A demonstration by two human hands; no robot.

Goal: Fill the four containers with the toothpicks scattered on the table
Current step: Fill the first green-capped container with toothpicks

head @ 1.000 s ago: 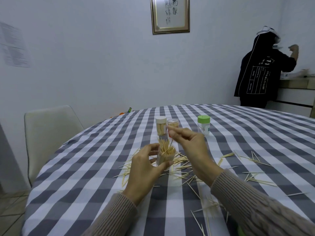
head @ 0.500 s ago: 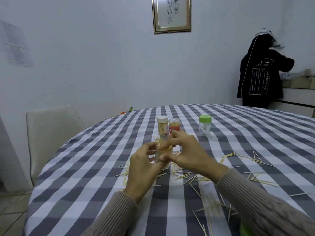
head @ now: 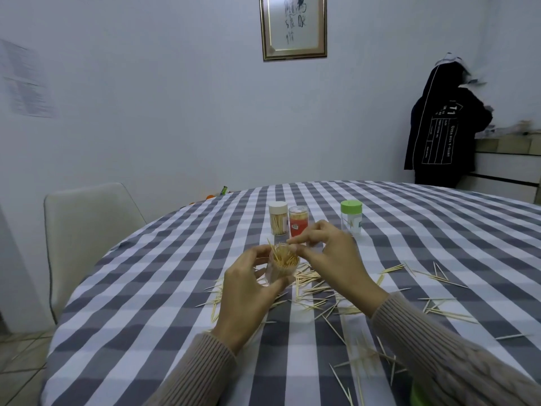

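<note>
Grip: left hand (head: 248,288) wraps the open container (head: 278,271), lifted just above the tabletop (head: 146,332); right hand (head: 330,259) pinches at the toothpicks (head: 285,254) bristling from its mouth.
Handling: I judge the sticks light, stiff, sharp-tipped and easily snapped; best pinched mid-length in small aligned bundles. The clear container looks slippery; hold its wall.
Loose toothpicks (head: 316,291): scattered beneath and right of the open container.
Other containers: white-lidded jar (head: 278,218), red-labelled jar (head: 298,221), green-lidded jar (head: 351,215) beyond it.
Writing: labels too small to read.
</note>
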